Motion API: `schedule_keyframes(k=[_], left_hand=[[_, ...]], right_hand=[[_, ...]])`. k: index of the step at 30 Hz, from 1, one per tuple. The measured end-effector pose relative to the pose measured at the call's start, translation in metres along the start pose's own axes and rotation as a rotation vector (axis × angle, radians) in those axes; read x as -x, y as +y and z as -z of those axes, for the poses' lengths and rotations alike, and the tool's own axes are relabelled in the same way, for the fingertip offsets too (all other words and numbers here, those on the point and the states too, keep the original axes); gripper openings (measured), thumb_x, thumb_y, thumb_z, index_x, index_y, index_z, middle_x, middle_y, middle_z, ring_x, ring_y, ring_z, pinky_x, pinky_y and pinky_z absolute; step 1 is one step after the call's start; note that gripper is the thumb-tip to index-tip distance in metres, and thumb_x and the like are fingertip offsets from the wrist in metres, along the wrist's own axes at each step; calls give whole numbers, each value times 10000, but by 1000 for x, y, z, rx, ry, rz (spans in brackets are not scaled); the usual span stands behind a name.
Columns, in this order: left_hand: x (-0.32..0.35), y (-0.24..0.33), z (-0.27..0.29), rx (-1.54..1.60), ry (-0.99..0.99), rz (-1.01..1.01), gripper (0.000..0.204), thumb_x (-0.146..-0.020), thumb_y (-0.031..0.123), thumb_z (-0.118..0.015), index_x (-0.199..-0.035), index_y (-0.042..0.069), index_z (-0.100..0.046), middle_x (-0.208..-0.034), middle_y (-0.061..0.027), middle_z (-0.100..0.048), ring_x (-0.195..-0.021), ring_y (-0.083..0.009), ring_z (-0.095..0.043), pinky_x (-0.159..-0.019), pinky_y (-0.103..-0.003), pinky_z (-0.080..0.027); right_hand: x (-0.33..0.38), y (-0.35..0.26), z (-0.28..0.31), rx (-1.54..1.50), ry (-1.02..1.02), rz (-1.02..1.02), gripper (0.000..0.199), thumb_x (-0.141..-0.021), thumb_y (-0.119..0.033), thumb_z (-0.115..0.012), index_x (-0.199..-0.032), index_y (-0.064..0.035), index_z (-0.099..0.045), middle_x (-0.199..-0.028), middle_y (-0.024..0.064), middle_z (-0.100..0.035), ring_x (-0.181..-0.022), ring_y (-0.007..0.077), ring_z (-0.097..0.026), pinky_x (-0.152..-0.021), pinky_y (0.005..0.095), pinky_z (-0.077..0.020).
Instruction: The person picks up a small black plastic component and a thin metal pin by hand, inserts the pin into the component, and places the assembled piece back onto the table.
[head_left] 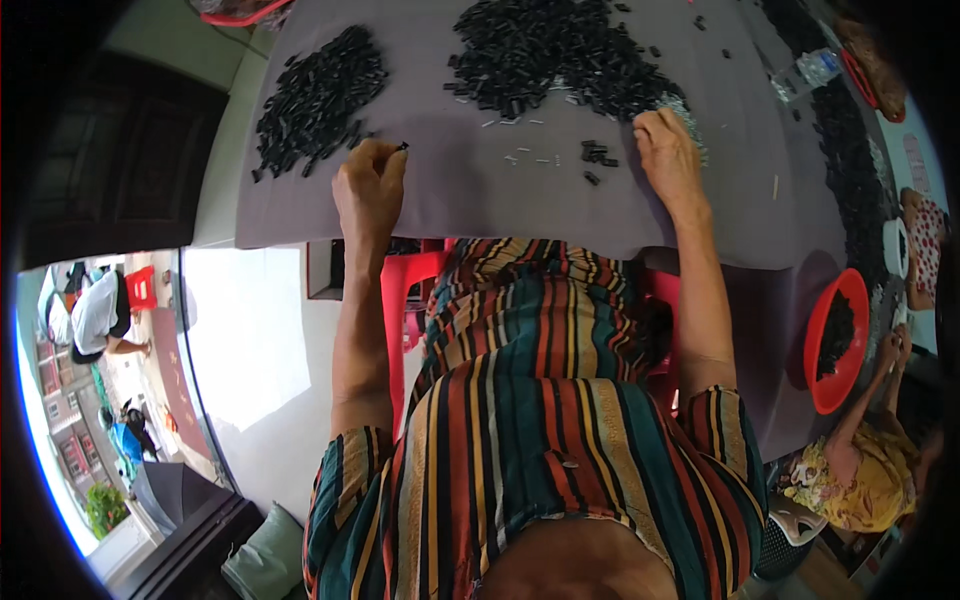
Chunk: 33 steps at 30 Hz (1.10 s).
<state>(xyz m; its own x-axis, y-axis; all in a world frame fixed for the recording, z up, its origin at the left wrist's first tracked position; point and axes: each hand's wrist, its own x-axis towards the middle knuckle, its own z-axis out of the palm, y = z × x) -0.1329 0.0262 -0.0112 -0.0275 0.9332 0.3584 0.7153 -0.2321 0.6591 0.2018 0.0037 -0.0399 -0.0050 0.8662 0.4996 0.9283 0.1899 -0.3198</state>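
My left hand (368, 185) is closed in a pinch over the grey cloth, with a small black piece (403, 147) poking out at its fingertips. Just beyond it spreads a heap of small black tube-like pieces (318, 100). My right hand (665, 155) has its fingers pressed together beside a pile of small pale pins (692, 125); whatever it grips is hidden. A larger heap of black pieces (540, 55) lies past both hands. Between them rest a few loose black pieces (598, 155) and some scattered pale pins (543, 161).
The table's grey cloth (460, 190) reaches close to my lap. To the right are a red basin (835, 340) of dark pieces, a clear plastic bottle (808, 72) and a long strip of black pieces (850, 170). A person in yellow (868, 480) sits at the lower right.
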Motion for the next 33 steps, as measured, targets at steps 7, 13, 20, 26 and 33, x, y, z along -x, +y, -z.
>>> schedule_keyframes(k=[7,13,20,26,33], left_hand=[[-24,-45,5,-448,57,-104,75,-733,88,-579,-787,38,-565,-760,-157,-581,-723,-326,-578,-647,-412,-448],[-25,-26,-18,-457,92,-316,165,-714,79,-617,-877,61,-608,-828,-136,-591,-814,-320,-564,-730,-401,-445],[-22,11,-77,-222,-94,-536,79,-736,87,-595,-806,53,-581,-810,-140,-573,-768,-324,-535,-696,-410,-423],[-17,17,-85,-187,-108,-452,77,-758,105,-569,-751,34,-539,-813,-153,-566,-787,-347,-522,-691,-415,-417],[14,55,-62,484,-518,-46,156,-803,138,-586,-746,-7,-597,-600,-53,-537,-568,-115,-478,-528,-276,-373]], right_hand=[[-4,5,-6,-41,3,-48,89,-801,-47,-550,-888,-32,-553,-859,133,-530,-811,325,-546,-705,412,-449],[-13,6,-13,48,-22,-82,73,-811,-64,-555,-879,-51,-532,-842,117,-532,-779,320,-560,-650,424,-456],[-10,-10,-8,-95,175,-5,62,-807,-69,-573,-861,-52,-549,-806,88,-545,-687,285,-579,-594,377,-466],[-11,-52,-1,-339,143,92,75,-785,-44,-601,-854,-48,-574,-816,83,-565,-634,242,-582,-580,321,-473],[5,-95,-2,-482,-49,372,222,-735,17,-626,-928,-28,-524,-861,88,-524,-755,248,-580,-646,337,-494]])
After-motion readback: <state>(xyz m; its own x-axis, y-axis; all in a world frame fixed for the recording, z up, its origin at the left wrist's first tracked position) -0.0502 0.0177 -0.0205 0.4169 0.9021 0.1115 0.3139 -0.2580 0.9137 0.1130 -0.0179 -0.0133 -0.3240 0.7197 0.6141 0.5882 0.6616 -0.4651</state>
